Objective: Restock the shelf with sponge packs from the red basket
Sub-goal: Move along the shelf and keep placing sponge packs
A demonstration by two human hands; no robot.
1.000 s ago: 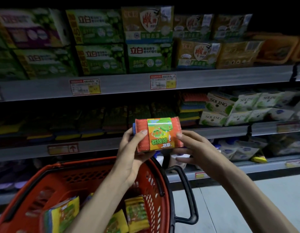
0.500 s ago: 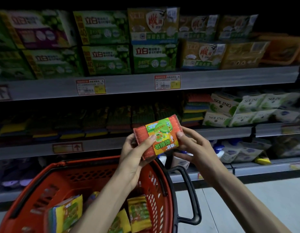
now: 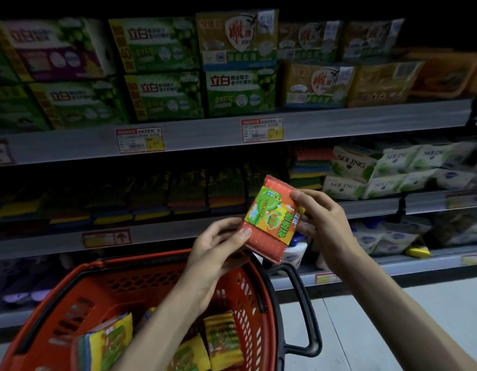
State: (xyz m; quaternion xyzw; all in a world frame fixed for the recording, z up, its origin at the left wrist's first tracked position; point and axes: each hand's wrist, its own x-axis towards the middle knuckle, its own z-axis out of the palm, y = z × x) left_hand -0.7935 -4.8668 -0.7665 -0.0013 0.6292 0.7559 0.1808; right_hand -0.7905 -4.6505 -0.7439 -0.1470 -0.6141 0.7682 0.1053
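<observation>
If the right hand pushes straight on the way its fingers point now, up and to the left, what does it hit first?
The sponge pack that the right hand already grips. Beyond it, probably the dim row of stacked sponges on the middle shelf, though depth is hard to judge.

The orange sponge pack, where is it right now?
In the head view, the orange sponge pack sits tilted near the middle, held between the left hand and right hand, above the red basket and before the sponge shelf.

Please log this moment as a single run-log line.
step: orienting pack | left hand: holding sponge pack | right hand: holding it too | pack: tilted, above red basket | shelf: not yet restocked
</observation>
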